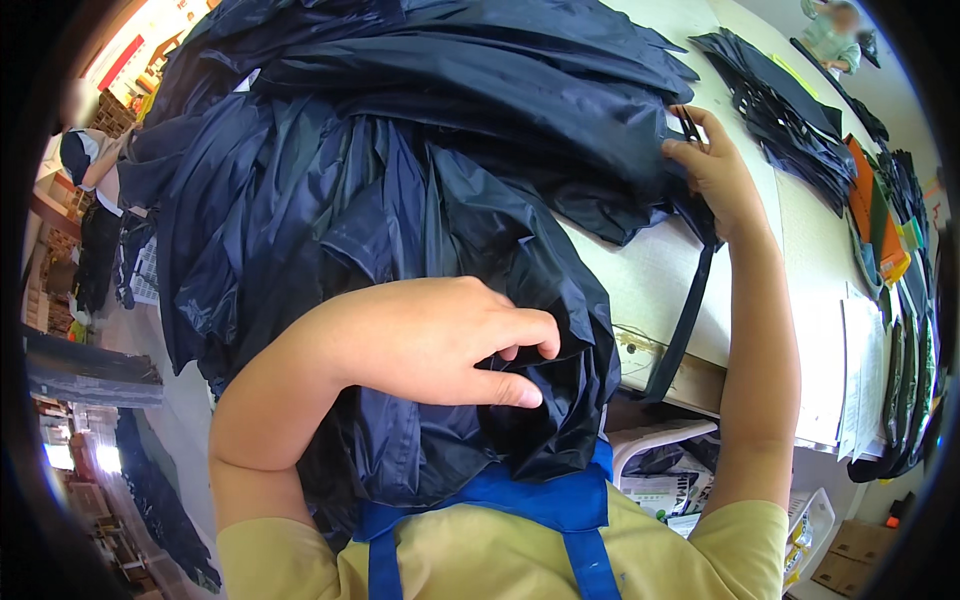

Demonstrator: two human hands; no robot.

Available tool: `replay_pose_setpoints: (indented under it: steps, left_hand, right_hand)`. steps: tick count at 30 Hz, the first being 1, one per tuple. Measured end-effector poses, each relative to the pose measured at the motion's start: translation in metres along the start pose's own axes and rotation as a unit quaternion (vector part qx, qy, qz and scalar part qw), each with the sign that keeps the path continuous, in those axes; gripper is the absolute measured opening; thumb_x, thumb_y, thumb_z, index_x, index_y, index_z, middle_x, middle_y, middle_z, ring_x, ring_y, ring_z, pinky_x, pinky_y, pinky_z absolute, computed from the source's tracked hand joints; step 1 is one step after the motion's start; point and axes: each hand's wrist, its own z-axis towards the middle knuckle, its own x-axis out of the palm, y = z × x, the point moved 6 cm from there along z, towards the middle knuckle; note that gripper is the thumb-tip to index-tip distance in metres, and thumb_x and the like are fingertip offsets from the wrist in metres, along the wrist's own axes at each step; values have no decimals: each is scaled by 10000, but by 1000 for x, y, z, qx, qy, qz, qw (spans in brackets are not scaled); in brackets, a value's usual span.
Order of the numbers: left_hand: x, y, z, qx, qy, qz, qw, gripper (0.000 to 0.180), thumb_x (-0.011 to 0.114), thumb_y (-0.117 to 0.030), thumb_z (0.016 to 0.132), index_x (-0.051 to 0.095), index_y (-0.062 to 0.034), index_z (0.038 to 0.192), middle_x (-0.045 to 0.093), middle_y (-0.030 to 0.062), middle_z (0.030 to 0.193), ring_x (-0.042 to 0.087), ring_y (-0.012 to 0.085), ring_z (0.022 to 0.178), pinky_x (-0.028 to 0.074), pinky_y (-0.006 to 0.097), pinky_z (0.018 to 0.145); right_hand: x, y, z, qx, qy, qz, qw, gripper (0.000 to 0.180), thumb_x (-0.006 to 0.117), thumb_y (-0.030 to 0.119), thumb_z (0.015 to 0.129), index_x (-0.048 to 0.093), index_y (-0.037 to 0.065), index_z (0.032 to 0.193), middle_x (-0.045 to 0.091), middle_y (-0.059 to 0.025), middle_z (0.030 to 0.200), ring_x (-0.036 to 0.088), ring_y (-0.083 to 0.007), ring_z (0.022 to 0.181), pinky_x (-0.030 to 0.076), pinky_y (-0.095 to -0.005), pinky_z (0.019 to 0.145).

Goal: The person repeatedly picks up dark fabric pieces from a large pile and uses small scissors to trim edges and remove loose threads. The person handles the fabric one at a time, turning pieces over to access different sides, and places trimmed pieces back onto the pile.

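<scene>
So my right hand (718, 180) is over at the upper right of the frame, thumb and finger pinching small dark snips (688, 125), prongs poking up, probably so they stay clear of the cloth. The heap of glossy navy fabric (470, 85) fills the upper middle and spills onto my blue apron (485, 500), which I guess saves me holding its weight. My left hand (470, 345), mid-frame, has thumb and index parted over the folds, pinching nothing. A dark strap (687, 320) dangles off the white tabletop (605, 250).
</scene>
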Motion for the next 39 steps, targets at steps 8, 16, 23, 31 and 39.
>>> replay_pose_setpoints:
  steps: [8,16,23,31,39]
  left_hand:
    - [-55,-25,-4,50,-426,-24,903,617,786,-158,731,474,-77,1258,508,62,1075,517,136,879,486,267,708]
    - [-62,0,-28,-21,-495,-171,852,84,634,-79,864,605,-28,923,519,-46,684,448,-6,597,348,180,521]
    - [-62,14,-45,0,-523,-238,819,144,614,-191,904,608,-48,893,518,-61,692,437,4,621,359,166,575]
    - [-62,5,-57,20,-549,-232,803,107,606,-130,895,595,-23,900,525,-47,758,441,8,692,349,169,624]
    - [-45,-19,-64,-8,-535,-75,841,112,622,17,782,557,8,872,544,8,782,516,50,721,430,202,666]
  right_hand:
    - [45,73,-75,-184,144,277,932,355,566,-88,818,505,29,1148,606,-42,927,581,-105,940,457,-231,843]
    - [23,102,-95,-370,97,140,913,220,506,-60,817,500,60,1001,643,-106,988,433,-48,693,334,-180,653]
    - [-2,101,-84,-325,-41,-62,943,365,686,9,718,606,76,1067,398,60,661,282,-25,553,219,-186,518]
    - [-17,73,-54,-207,90,-93,970,164,684,73,770,608,22,906,484,43,689,370,-15,619,304,-189,547]
    - [-10,71,-60,-149,126,119,974,217,695,254,860,583,83,788,480,68,601,434,-12,496,319,-146,461]
